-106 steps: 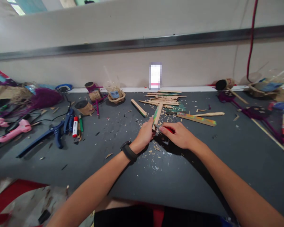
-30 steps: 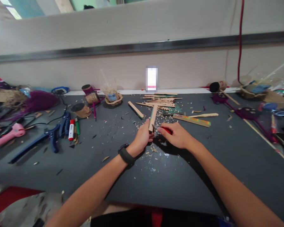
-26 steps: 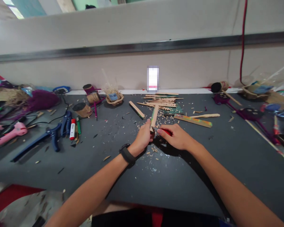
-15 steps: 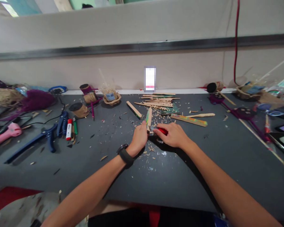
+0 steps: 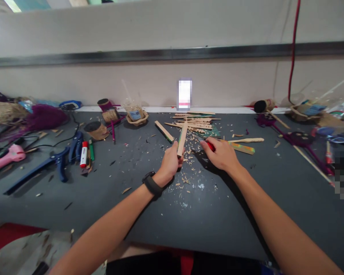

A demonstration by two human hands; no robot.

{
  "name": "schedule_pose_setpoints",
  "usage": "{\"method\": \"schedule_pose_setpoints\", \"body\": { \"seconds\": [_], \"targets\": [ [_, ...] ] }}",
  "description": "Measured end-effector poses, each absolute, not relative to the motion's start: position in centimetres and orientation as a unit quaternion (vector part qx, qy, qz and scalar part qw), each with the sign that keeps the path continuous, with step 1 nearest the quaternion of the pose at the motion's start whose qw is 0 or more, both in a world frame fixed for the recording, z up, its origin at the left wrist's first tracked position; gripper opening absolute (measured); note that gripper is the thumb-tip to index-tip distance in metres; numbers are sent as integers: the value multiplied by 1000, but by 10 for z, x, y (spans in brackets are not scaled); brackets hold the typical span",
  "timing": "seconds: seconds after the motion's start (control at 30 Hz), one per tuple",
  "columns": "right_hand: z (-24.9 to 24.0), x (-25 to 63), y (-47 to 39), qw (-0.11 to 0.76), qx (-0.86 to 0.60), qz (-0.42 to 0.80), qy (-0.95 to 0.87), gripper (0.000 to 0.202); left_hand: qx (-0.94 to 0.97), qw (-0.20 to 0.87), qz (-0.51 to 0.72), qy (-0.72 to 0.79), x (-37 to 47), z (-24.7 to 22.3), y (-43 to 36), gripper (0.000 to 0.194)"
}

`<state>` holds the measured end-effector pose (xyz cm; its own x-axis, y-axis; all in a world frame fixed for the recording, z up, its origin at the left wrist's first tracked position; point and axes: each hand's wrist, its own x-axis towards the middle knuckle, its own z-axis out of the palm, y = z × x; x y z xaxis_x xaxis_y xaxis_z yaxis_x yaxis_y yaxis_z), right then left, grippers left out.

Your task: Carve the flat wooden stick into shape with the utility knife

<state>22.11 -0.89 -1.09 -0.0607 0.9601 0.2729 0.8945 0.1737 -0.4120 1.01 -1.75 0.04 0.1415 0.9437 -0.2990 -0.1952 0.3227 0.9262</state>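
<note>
My left hand grips the near end of a flat wooden stick, which points up and away from me over the shavings. In my right hand is a red-handled craft knife; its short blade shows only faintly, pointing left, apart from the stick. Several carved wooden sticks lie in a pile beyond my hands. One plain stick rests left of the held one. A colour-stained stick and a carved pale stick lie beyond and right of my right hand.
Wood shavings litter the grey table. At the left are a blue cutter tool, a red-capped marker and a pink glue gun. A plastic cup stands by the wall, near a lit, blurred screen.
My right hand has drawn the knife away to the right, off the stick. The left hand has turned the stick, so its bare wooden face shows more.
</note>
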Motion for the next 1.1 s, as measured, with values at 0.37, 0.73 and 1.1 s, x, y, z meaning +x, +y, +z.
{"method": "schedule_pose_setpoints", "body": {
  "seconds": [0.37, 0.73, 1.1],
  "targets": [
    [-2, 191, -31, 242, -490, 243, -801, 49, 331, 688, 426, 485, 14, 0, -20, 44],
    [4, 198, -30, 220, -468, 260, -816, 50, 370, 658, 426, 499, 13, -8, -21, 49],
    [-3, 229, -13, 311, -577, 109, -747, 53, 388, 708, 373, 457, 23, 8, -39, 49]
  ]
}}
